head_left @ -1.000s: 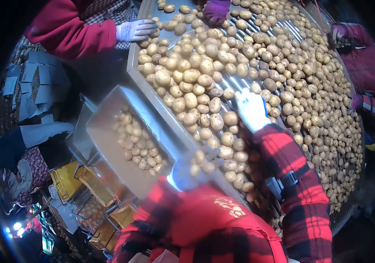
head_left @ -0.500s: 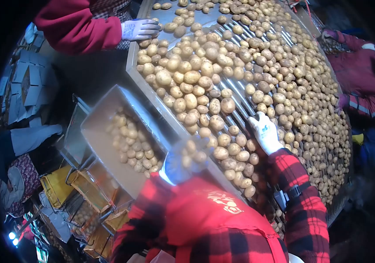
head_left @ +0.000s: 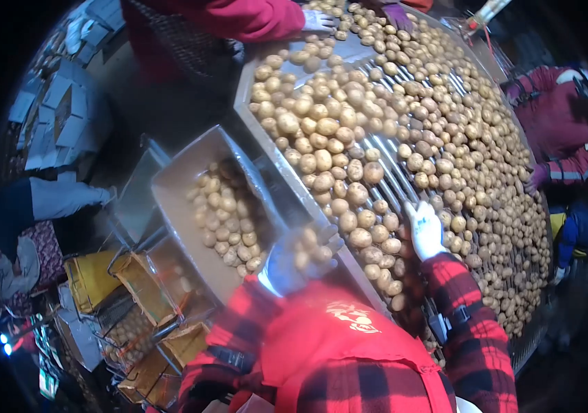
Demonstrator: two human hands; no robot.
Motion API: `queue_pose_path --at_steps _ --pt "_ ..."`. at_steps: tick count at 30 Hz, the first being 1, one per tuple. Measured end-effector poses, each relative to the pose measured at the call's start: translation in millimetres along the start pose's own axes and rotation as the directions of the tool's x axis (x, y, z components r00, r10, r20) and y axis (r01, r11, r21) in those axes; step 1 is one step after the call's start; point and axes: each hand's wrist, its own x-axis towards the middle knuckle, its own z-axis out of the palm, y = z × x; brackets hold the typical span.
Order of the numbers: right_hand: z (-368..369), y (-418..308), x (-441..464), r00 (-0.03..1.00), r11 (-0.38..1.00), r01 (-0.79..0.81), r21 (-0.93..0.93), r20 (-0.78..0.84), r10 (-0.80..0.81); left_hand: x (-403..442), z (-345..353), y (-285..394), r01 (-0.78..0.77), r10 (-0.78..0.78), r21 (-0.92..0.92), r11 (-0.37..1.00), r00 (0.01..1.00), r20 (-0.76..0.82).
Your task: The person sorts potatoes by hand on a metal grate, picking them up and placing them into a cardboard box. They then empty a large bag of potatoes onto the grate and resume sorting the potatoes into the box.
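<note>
Round tan potatoes rest held in the cupped, gloved left hand; others flank the part-open, gloved right hand, visibly holding none.

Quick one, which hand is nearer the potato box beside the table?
Left. The left hand is right beside the box; the right hand is farther off, among potatoes on the table.
</note>
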Motion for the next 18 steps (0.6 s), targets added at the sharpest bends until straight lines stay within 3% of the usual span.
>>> queue_pose_path --at_steps 2,3,6,7,8,9,10,11,12,14,17,18 --pt "6 5 -11 0.997 0.999 0.022 -0.033 -0.067 -0.024 -8 -15 4 -0.054 0.058 -0.030 0.998 0.988 0.143" --pt "12 8 -12 0.994 1.000 0.016 -0.019 -0.110 -0.018 -20 -11 0 -0.166 0.170 0.091 0.982 0.985 -0.038" --pt "-5 13 -6 0.996 0.985 -0.014 0.172 -0.088 0.030 -37 -37 21 -0.171 0.178 -0.056 0.984 0.974 0.139" --pt "14 26 -8 0.996 0.967 -0.057 0.250 -0.046 0.071 -47 -29 27 -0.232 0.238 -0.096 0.968 0.970 0.046" --pt "27 32 -12 0.994 0.976 -0.056 0.210 -0.077 0.073 -56 -34 38 -0.295 0.305 -0.131 0.946 0.951 0.056" --pt "29 31 -19 0.995 0.984 -0.084 0.155 -0.046 0.092 -72 -26 49 -0.409 0.417 -0.146 0.901 0.909 0.028" --pt "58 43 -35 0.980 0.999 0.003 0.054 -0.198 0.008 -88 -15 62 -0.505 0.512 -0.158 0.848 0.859 -0.001" --pt "65 39 -44 0.991 0.997 -0.071 -0.024 -0.118 0.068 -104 -9 78 -0.551 0.563 -0.222 0.805 0.826 -0.010" --pt "49 25 -47 0.984 0.984 -0.177 0.037 0.022 0.176 -121 -6 99 -0.584 0.604 -0.285 0.760 0.797 -0.022" --pt "64 30 -52 0.975 0.927 -0.182 0.328 -0.061 0.214 -144 -76 177 -0.847 0.800 0.027 0.531 0.512 0.314" --pt "34 12 -49 0.959 0.909 -0.253 0.332 -0.038 0.281 -178 -48 273 -0.866 0.824 0.117 0.487 0.499 0.269" --pt "25 11 -46 0.952 0.899 -0.272 0.342 -0.042 0.304 -178 -11 269 -0.818 0.898 0.374 0.437 0.370 -0.238"
